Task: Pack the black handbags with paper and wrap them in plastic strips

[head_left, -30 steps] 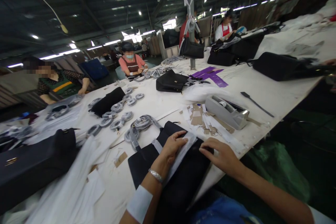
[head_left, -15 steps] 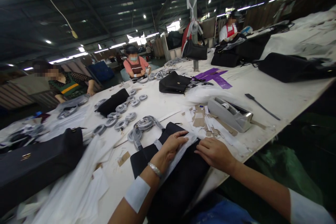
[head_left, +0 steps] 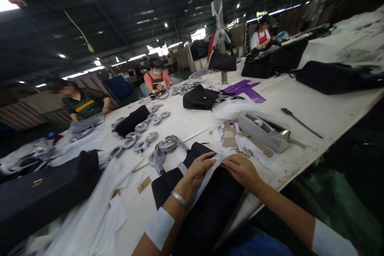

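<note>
Your black handbag (head_left: 219,198) sits at the bench (head_left: 339,108) edge, nearer you than the tape dispenser (head_left: 262,131). Left hand (head_left: 196,174)'s over its white strip (head_left: 204,187), right hand (head_left: 242,171)'s fingers bunched narrow; can't tell if either's gripping.

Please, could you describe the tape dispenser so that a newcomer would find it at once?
Start at the white table and find the person's right hand. Just beyond it, scattered cardboard pieces lie beside the tape dispenser. Unlike those flat pieces, it has a bulky grey body.
</note>
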`<state>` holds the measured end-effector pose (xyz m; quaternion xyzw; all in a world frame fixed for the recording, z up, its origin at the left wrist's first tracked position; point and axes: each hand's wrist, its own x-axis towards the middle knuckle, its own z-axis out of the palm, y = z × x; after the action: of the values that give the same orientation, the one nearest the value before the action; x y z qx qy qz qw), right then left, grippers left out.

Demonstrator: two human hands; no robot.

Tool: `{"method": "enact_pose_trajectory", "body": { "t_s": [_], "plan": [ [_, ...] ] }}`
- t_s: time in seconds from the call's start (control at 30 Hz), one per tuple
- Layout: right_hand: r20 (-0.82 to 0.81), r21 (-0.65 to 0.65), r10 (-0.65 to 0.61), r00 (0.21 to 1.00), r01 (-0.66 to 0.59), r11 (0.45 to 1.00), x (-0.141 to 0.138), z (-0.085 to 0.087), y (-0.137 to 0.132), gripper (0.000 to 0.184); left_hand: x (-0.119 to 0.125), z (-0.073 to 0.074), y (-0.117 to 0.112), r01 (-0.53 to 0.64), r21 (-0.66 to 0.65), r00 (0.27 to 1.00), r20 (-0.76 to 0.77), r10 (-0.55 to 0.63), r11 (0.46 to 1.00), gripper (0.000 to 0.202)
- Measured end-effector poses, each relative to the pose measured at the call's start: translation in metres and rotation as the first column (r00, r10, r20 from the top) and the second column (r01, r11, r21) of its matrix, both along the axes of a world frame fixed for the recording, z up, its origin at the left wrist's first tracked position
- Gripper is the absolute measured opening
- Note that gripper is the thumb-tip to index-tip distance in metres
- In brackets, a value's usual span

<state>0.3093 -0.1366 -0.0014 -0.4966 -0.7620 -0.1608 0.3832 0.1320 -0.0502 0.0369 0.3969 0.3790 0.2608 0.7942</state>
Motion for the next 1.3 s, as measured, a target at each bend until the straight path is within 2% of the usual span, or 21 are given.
{"method": "enact_pose_trajectory", "body": {
  "t_s": [0.1,0.27,0.53,0.8,1.03,1.3],
  "plan": [
    [0.012,-0.013,0.036,0.999,-0.036,0.999,-0.001,-0.001,-0.004,0.016,0.001,-0.002,-0.001,0.001,-0.008,1.000,0.021,-0.001,1.000,0.056],
    [0.022,-0.034,-0.139,0.990,0.140,0.990,-0.006,0.002,-0.003,0.014,0.003,-0.007,-0.004,-0.011,0.006,0.998,0.057,0.010,1.000,0.051],
    [-0.017,-0.051,-0.235,0.972,0.234,0.971,-0.012,0.001,0.000,0.013,0.005,-0.004,-0.010,-0.060,0.093,0.996,0.068,0.053,0.994,0.050],
    [-0.018,-0.082,-0.315,0.949,0.313,0.946,-0.016,0.002,0.000,0.008,0.005,0.001,-0.011,-0.056,0.163,0.998,-0.021,0.060,0.985,0.045],
    [-0.016,-0.105,-0.313,0.949,0.310,0.945,-0.017,0.005,0.000,0.004,0.002,0.007,-0.008,0.028,0.155,0.990,-0.143,-0.006,0.987,0.047],
    [-0.039,-0.004,-0.232,0.972,0.232,0.973,-0.014,0.003,-0.006,0.015,0.002,0.017,-0.005,0.069,0.139,0.975,-0.218,-0.038,0.988,0.052]
  ]
}}
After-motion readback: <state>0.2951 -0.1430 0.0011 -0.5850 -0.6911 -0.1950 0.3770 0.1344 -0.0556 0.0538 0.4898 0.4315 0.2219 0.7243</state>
